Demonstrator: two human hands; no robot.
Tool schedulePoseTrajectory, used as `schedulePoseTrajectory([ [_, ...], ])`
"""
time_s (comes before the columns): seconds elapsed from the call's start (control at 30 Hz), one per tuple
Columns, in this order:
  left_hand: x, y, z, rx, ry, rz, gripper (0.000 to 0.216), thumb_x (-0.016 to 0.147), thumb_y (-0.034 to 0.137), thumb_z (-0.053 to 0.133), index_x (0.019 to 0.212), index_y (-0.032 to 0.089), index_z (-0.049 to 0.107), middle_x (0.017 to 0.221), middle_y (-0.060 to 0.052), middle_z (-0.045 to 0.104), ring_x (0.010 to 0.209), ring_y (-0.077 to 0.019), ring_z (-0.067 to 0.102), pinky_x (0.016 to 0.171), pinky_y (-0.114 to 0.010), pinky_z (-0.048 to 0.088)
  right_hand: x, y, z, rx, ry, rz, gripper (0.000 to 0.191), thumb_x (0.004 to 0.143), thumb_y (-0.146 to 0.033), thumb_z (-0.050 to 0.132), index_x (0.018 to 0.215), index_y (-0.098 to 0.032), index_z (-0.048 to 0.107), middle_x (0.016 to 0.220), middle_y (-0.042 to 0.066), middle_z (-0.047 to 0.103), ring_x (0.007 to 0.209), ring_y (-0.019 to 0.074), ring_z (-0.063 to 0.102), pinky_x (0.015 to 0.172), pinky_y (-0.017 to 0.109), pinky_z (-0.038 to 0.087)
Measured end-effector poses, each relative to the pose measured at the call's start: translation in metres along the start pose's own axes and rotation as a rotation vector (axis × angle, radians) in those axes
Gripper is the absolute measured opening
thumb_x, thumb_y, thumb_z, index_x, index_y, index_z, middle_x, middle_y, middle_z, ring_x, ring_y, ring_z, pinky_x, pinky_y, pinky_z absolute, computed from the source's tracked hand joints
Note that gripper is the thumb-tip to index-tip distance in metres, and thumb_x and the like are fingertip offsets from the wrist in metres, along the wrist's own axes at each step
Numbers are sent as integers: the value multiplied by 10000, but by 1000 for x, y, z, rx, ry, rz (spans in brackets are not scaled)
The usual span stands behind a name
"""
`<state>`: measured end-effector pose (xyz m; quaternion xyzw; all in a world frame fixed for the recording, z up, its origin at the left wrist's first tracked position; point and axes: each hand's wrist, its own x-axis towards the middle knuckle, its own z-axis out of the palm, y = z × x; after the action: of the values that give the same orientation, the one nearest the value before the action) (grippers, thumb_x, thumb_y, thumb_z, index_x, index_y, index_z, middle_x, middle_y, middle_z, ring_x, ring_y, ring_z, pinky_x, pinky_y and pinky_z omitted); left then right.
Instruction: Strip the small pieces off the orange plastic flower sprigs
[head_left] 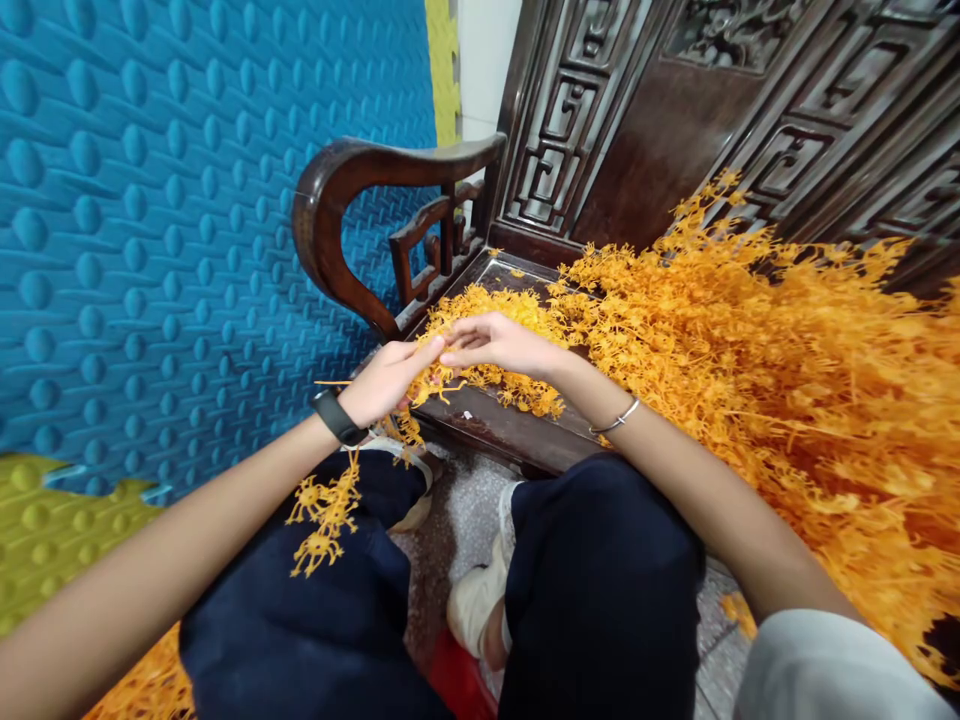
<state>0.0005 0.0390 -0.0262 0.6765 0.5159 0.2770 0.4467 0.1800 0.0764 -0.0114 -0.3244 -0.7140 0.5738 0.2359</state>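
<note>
My left hand (391,378) is closed around an orange plastic flower sprig (433,384). Its thin stem sticks out to the left past the wrist, and more of it hangs below the fingers. Against the same sprig, my right hand (504,343) has its thumb and fingers pinched close to the left thumb. The exact grip of the fingertips is partly hidden. Just behind both hands, a small heap of yellow-orange flower pieces (517,312) lies on the dark wooden seat (510,430). Another orange sprig (326,520) hangs over my left thigh, below the watch.
A large pile of orange flower sprigs (810,370) fills the right side. The bench's curved armrest (322,215) rises beyond my left hand, with a carved backrest (645,140) behind. Blue foam matting (150,250) covers the left. More orange pieces (146,690) lie at lower left.
</note>
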Motion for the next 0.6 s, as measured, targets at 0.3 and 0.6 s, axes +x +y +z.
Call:
schedulePoseTrajectory([
  [0.3,1,-1,-1,39,11,-5,433,846,516,388,737,144,581,492,42,377,389,-83,381,360,-192,311,2,2,-1,12,180,-36,124,699,-248,692,679,-139,637,635,-19,597,627,79,533,641,244,426],
  [0.6,1,0,-3,11,-20,0,376,829,486,433,840,138,578,575,43,362,437,-80,384,361,-184,337,3,8,-2,4,168,-34,161,692,-292,699,690,-142,640,634,-17,602,623,81,541,628,241,426],
])
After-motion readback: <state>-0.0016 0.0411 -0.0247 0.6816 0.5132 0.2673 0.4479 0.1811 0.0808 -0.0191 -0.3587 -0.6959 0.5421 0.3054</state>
